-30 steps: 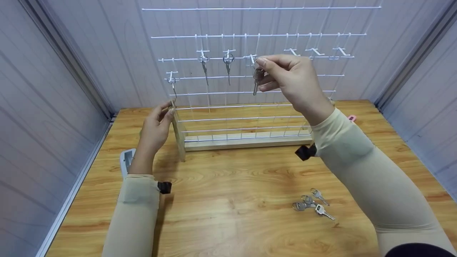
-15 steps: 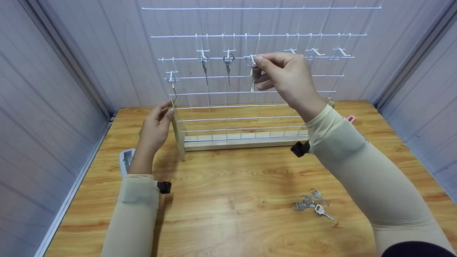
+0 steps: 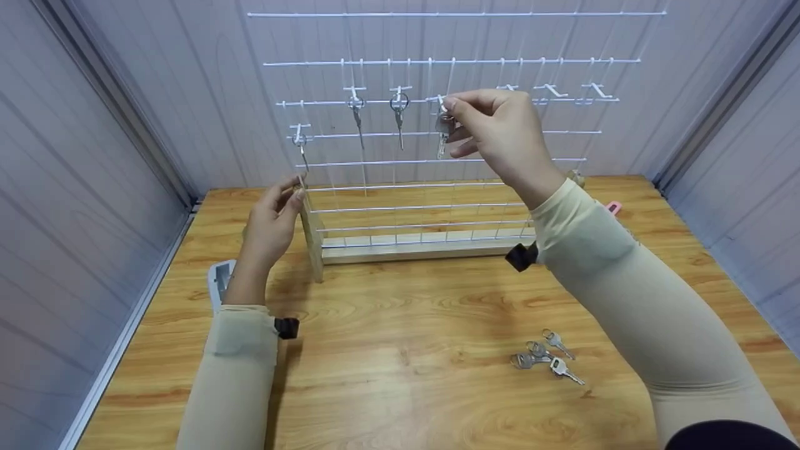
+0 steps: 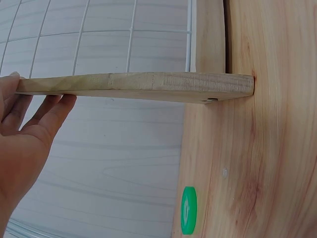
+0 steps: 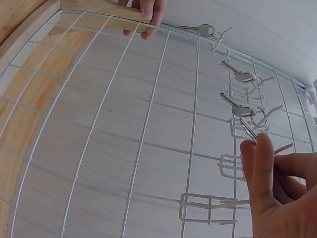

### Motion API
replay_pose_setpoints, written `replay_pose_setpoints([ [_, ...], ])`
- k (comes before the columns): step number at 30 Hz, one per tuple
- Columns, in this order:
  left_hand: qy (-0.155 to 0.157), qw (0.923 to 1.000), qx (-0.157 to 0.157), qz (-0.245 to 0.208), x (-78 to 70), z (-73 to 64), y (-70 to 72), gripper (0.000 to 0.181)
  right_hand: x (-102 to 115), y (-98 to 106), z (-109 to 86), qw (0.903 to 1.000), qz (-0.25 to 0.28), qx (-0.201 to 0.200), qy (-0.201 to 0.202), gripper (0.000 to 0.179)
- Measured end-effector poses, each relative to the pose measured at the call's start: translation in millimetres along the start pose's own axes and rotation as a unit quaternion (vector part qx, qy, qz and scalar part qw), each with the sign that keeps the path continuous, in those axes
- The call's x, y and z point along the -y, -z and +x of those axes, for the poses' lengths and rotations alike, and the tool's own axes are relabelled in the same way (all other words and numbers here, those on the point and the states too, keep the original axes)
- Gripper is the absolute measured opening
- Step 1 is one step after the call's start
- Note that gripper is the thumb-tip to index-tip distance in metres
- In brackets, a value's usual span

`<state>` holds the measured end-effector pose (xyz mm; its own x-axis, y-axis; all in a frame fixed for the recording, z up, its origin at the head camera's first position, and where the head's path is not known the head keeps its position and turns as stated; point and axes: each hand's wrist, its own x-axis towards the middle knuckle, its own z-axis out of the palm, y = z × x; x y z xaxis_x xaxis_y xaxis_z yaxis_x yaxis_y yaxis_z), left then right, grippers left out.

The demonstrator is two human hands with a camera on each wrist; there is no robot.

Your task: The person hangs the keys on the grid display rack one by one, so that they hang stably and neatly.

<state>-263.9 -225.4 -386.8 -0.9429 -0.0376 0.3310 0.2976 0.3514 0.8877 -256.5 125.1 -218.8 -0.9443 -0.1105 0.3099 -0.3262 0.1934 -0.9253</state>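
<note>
My left hand (image 3: 272,215) holds the top of the rack's wooden side post (image 3: 312,240); the left wrist view shows fingers on both sides of this wooden board (image 4: 148,84). Up at the white wire grid, my right hand (image 3: 503,134) pinches a key with a ring (image 3: 442,145) at a white hook (image 3: 439,99). Fingers mostly hide the ring, so I cannot tell whether it is on the hook. Keys hang by rings from other hooks to the left: a far-left key (image 3: 304,156), a second key (image 3: 358,119) and a third key (image 3: 400,122).
Several loose keys (image 3: 565,370) lie on the wooden table at the right. Bare hooks (image 3: 550,91) stick out right of my right hand. A grey tray-like thing (image 3: 220,281) sits by my left forearm, a pink object (image 3: 614,207) behind my right arm. A green disc (image 4: 188,210) lies beside the rack.
My right hand has moved slightly left with the key, bringing it up to the hook. The left hand has stayed on the post.
</note>
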Motion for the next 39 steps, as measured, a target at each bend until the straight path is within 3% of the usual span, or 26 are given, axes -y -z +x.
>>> replay_pose_setpoints([
  [14,0.008,1.0000,0.002,-0.005,-0.6,-0.6,1.5,0.045,1,3,-1.7,0.9992,-0.004,0.025,-0.031,0.026],
  [24,0.004,1.0000,0.001,-0.008,-1.2,0.1,0.6,0.043,3,10,-7.9,0.9990,-0.022,0.034,-0.019,0.031],
  [30,0.020,0.9996,0.005,0.018,-1.1,0.0,3.0,0.045,5,15,-13.0,0.9992,-0.009,0.040,-0.002,0.032],
  [39,0.018,0.9998,0.003,0.007,-1.9,-0.7,0.5,0.044,4,31,-35.6,0.9981,-0.014,0.058,0.015,0.032],
])
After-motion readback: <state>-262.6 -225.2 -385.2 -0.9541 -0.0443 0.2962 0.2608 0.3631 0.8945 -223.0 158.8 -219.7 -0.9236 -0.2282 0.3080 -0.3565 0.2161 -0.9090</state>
